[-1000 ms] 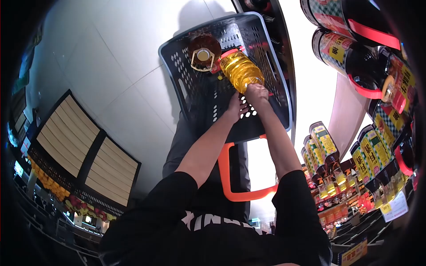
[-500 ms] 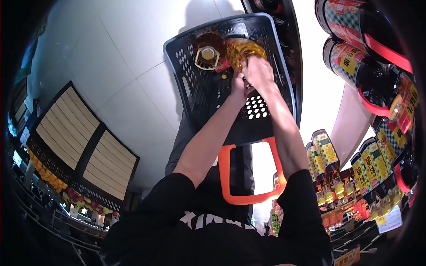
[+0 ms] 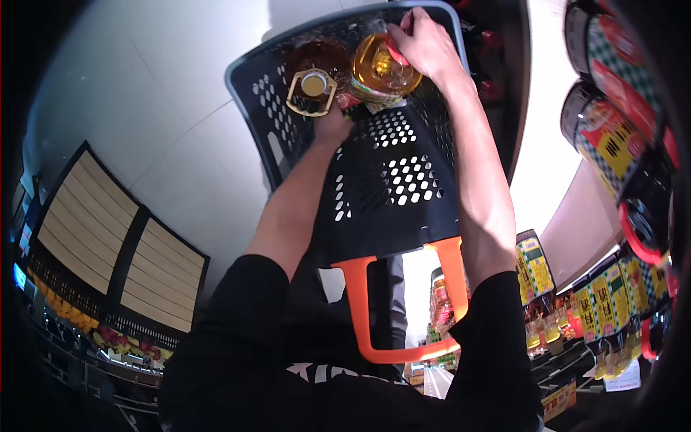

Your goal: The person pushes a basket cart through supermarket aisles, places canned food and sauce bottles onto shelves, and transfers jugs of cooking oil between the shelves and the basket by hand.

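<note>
Inside the dark plastic shopping basket, a bottle of golden cooking oil stands at the far side, its red top turned toward the upper right. My right hand is closed around that red top. To the left of the oil bottle is a darker brown jug with a pale collar handle and a round yellowish cap. My left hand is low beside this jug, close to its near side and a red label. The fingers of that hand are mostly hidden by shadow and the jug.
The basket's orange handle hangs toward me. Large dark bottles with red handles line the shelf on the right, with yellow-labelled bottles lower down. A slatted wooden panel and a fruit display are at the left.
My hands have moved apart: the right went up to the oil bottle's red top, the left moved left beside the brown jug. The oil bottle now leans differently, and the view has shifted.
</note>
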Tool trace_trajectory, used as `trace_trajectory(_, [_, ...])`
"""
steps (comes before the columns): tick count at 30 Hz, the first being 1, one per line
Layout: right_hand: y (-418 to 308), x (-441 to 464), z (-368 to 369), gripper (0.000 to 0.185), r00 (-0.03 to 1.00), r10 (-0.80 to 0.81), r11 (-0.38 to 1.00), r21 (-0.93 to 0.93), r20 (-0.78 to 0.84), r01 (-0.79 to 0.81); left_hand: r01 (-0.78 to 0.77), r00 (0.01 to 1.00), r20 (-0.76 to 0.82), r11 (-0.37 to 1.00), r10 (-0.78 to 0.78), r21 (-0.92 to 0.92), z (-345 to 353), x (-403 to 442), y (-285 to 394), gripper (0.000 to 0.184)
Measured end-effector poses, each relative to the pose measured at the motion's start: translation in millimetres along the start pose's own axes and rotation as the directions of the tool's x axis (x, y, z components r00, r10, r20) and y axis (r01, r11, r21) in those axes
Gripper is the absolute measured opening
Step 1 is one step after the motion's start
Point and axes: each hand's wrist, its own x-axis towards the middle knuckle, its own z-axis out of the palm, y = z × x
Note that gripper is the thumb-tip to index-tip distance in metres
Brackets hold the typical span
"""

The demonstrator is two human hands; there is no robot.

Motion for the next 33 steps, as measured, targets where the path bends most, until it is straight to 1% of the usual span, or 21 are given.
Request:
trace_trajectory(1, [1, 2, 7, 0.042, 1.0, -0.012, 1.0, 0.025, -0.027, 0.012, -0.098, 0.989, -0.107, 0.992, 0.106, 0.078, 17, 13, -22, 0.065])
trace_trajectory(2, [13, 7, 22, 0.023, 0.974, -0.123, 0.984, 0.106, -0.188, 0.145, -0.145, 0.988, 0.09, 0.962, 0.127, 0.23, 16, 25, -32, 0.073])
trace_trajectory(3, [3, 1, 17, 0.025, 0.986, -0.024, 0.985, 0.163, -0.167, 0.052, -0.163, 0.974, 0.188, 0.967, 0.126, 0.198, 16, 37, -35, 0.075])
trace_trajectory(5, [7, 1, 18, 0.027, 0.981, -0.062, 0.97, 0.221, -0.181, 0.102, -0.21, 0.97, 0.175, 0.938, 0.166, 0.275, 17, 46, -34, 0.08])
trace_trajectory(6, [2, 1, 13, 0.03, 0.989, 0.046, 0.955, 0.295, -0.144, -0.002, -0.229, 0.966, 0.184, 0.924, 0.179, 0.306, 24, 53, -39, 0.083])
trace_trajectory(7, [-1, 2, 10, 0.031, 0.991, 0.08, 0.946, 0.321, -0.11, -0.041, -0.236, 0.966, 0.178, 0.915, 0.186, 0.326, 31, 59, -44, 0.084])
trace_trajectory(9, [-3, -7, 13, 0.034, 0.983, 0.08, 0.947, 0.321, -0.168, -0.022, -0.246, 0.967, 0.156, 0.908, 0.203, 0.338, 44, 66, -49, 0.086])
trace_trajectory(10, [-9, -14, 9, 0.037, 0.97, 0.194, 0.934, 0.328, -0.146, -0.137, -0.248, 0.967, 0.142, 0.909, 0.211, 0.336, 48, 69, -51, 0.087])
trace_trajectory(11, [-16, -27, 8, 0.041, 0.949, 0.275, 0.864, 0.473, -0.154, -0.173, -0.248, 0.968, 0.132, 0.911, 0.216, 0.328, 52, 68, -53, 0.088])
trace_trajectory(14, [-30, -64, -5, 0.043, 0.948, 0.307, 0.786, 0.583, -0.08, -0.206, -0.256, 0.966, 0.1, 0.92, 0.237, 0.297, 60, 67, -55, 0.091])
trace_trajectory(18, [-18, -60, 10, 0.05, 0.934, 0.333, 0.828, 0.514, -0.131, -0.223, -0.25, 0.968, 0.087, 0.934, 0.236, 0.253, 68, 73, -52, 0.095])
trace_trajectory(19, [-24, -57, 9, 0.047, 0.93, 0.349, 0.83, 0.499, -0.119, -0.247, -0.245, 0.969, 0.087, 0.937, 0.23, 0.248, 67, 72, -51, 0.095])
trace_trajectory(20, [-35, -53, 4, 0.044, 0.925, 0.364, 0.831, 0.486, -0.11, -0.269, -0.228, 0.973, 0.092, 0.941, 0.211, 0.25, 68, 70, -50, 0.096])
trace_trajectory(21, [-32, -52, 3, 0.042, 0.947, 0.296, 0.852, 0.484, -0.129, -0.2, -0.207, 0.977, 0.098, 0.945, 0.188, 0.252, 68, 65, -50, 0.097])
trace_trajectory(22, [-30, -52, 3, 0.041, 0.963, 0.226, 0.867, 0.481, -0.148, -0.129, -0.169, 0.983, 0.109, 0.951, 0.145, 0.257, 69, 61, -51, 0.106])
trace_trajectory(25, [-28, -37, 1, 0.042, 0.969, 0.182, 0.874, 0.479, -0.168, -0.081, -0.059, 0.991, 0.13, 0.973, 0.03, 0.224, 51, 44, -38, 0.112])
trace_trajectory(26, [-33, -38, -1, 0.043, 0.967, 0.162, 0.859, 0.511, -0.196, -0.04, -0.057, 0.988, 0.156, 0.968, 0.019, 0.246, 40, 36, -32, 0.114])
trace_trajectory(29, [-27, -24, -6, 0.044, 0.981, 0.083, 0.895, 0.447, -0.174, 0.003, 0.114, 0.954, 0.232, 0.944, -0.191, 0.309, 29, 18, -9, 0.111])
trace_trajectory(30, [-28, -26, -4, 0.042, 0.983, 0.168, 0.918, 0.376, -0.073, -0.129, 0.154, 0.92, 0.296, 0.932, -0.256, 0.329, 20, 11, 3, 0.106])
trace_trajectory(31, [-29, -29, 1, 0.044, 0.965, 0.261, 0.92, 0.296, 0.025, -0.256, 0.19, 0.909, 0.293, 0.92, -0.296, 0.343, 19, -1, 8, 0.106])
trace_trajectory(33, [-4, -37, 28, 0.048, 0.982, 0.156, 0.95, 0.288, -0.11, -0.119, 0.255, 0.894, 0.264, 0.895, -0.363, 0.367, 11, -13, 18, 0.106])
